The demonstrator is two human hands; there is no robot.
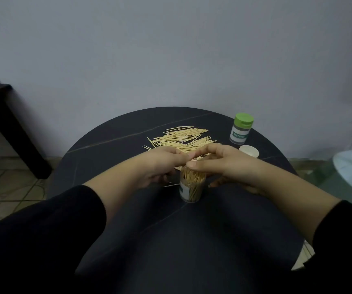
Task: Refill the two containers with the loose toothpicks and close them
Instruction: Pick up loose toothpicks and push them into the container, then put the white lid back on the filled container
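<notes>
Fingers (204, 148) of my right hand (228, 164) are arching over the mouth of the open container (191, 187), with the thumb (192, 164) touching its near rim. My left hand (160, 166) is coming in from the other side, its curled fingertips (178, 154) meeting the right ones above the picks. I cannot tell whether either hand is pinching a bundle or only pressing the tips down, because the contact is hidden under the knuckles.

Directly beneath the fingers, the open container is standing upright on the dark table (128, 219), and it is looking packed almost to the brim with toothpicks. I am judging this fill to be nearly done, though its cap is not on. The white lid (248, 151) is lying just beyond and to the right of my right fingers, apart from the container.

Farther out on that same side, the green-capped container (242, 129) is standing closed, so I am counting that one as finished.

Just beyond both sets of fingers, a fair spread of loose toothpicks (183, 137) is lying on the table, and one stray toothpick (171, 185) is resting just below my left fingers, beside the container. I am reckoning that gathering these, if they fit, and capping the open container are what is left.
</notes>
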